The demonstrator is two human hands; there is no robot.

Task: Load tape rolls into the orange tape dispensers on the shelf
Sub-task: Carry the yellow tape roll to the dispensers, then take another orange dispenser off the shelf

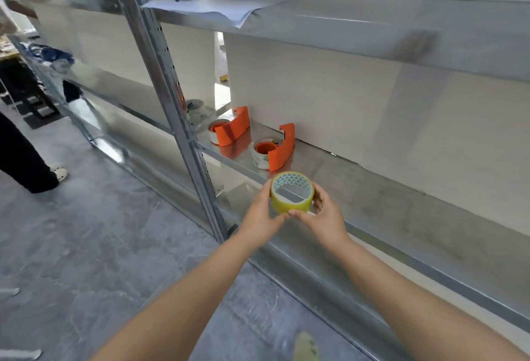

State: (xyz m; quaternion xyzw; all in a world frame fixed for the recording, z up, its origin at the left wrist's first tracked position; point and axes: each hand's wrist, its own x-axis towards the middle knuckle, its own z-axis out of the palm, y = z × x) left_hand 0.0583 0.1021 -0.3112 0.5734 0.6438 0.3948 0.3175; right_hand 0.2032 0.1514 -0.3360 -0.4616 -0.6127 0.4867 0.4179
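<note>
I hold a yellow tape roll [292,193] with both hands, just in front of the near edge of the shelf [372,188]. My left hand [262,214] wraps the left side of the roll and my right hand [322,216] wraps the right side. Both hands are closed on the roll, with my thumbs meeting at the near side. The hole of the roll faces up, and I can see through it.

Two orange holders sit on the shelf, farther in and a bit to the left. The near dispenser [279,150] is just past my roll. It has a clear tape roll [262,155] around its orange middle, so I think it is full. The far dispenser [232,130] is further back and to the left. It seems to have a roll in it too, but I cannot tell for sure from here. Another roll [196,108] sits at the back, partly hidden by the metal post [172,97].

I think I am at the step where I carry a roll to a holder. Next I need to find a holder with no tape in it. Then I must keep the roll flat, line its hole up with the orange middle, and push it down. One hand may need to keep the holder from sliding.
</note>
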